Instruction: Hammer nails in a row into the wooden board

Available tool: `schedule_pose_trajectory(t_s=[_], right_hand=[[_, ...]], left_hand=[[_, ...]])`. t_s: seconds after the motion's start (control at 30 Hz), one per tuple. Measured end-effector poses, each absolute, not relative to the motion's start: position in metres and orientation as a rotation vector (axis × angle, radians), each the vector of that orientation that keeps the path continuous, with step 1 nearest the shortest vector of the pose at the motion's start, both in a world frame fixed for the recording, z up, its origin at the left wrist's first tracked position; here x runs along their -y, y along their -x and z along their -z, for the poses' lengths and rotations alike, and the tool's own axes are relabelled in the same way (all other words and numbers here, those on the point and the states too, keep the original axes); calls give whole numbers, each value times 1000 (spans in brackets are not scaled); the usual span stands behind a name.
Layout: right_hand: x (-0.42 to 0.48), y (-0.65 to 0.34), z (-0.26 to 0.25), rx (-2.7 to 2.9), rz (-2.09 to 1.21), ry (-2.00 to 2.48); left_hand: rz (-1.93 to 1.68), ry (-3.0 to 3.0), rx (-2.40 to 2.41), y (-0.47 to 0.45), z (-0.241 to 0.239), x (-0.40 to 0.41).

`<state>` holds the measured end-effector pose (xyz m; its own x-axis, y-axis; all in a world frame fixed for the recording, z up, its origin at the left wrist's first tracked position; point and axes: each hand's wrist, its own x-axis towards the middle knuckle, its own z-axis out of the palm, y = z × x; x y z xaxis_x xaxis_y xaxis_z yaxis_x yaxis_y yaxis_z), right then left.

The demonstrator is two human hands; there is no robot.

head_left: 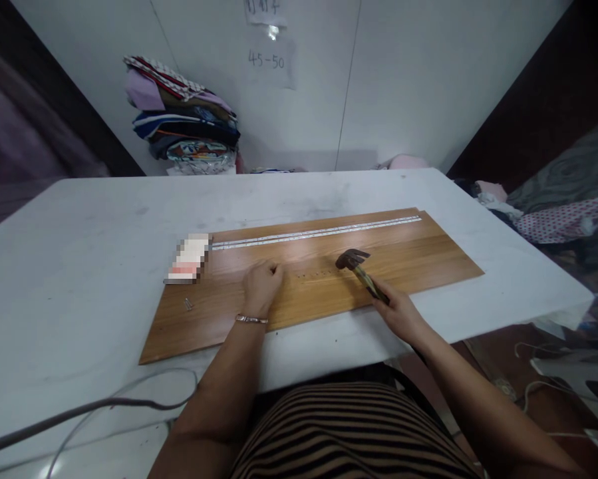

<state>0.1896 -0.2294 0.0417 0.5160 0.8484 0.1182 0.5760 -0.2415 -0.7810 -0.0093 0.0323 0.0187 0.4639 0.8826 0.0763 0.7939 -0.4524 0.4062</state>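
Note:
A brown wooden board [219,313] lies across the white table, with two pale printed strips [318,232] along its far side. My right hand [398,313] is wrapped round the handle of a claw hammer [353,258], whose head is raised over the board's middle. On the board rests my left hand [263,286], fingers curled closed; whatever is in them, if anything, is hidden. Between my left hand and the hammer runs a short row of small dark marks or nail heads [318,273]. A few loose nails [187,304] lie near the board's left end.
A blurred-out white and red object [189,258] sits at the board's left far corner. Folded cloths [189,126] are stacked at the wall behind the white table [89,266]. A dark cable [79,416] crosses the front left. More fabric lies off the right side.

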Motion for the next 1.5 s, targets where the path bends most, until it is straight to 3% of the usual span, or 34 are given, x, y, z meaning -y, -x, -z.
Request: schedule_pose_trajectory(t_s=[1.5], right_hand=[[229,-190,-41,1172,-418,1929]], left_hand=[[-410,-2420,-1412,8,-20,-31]])
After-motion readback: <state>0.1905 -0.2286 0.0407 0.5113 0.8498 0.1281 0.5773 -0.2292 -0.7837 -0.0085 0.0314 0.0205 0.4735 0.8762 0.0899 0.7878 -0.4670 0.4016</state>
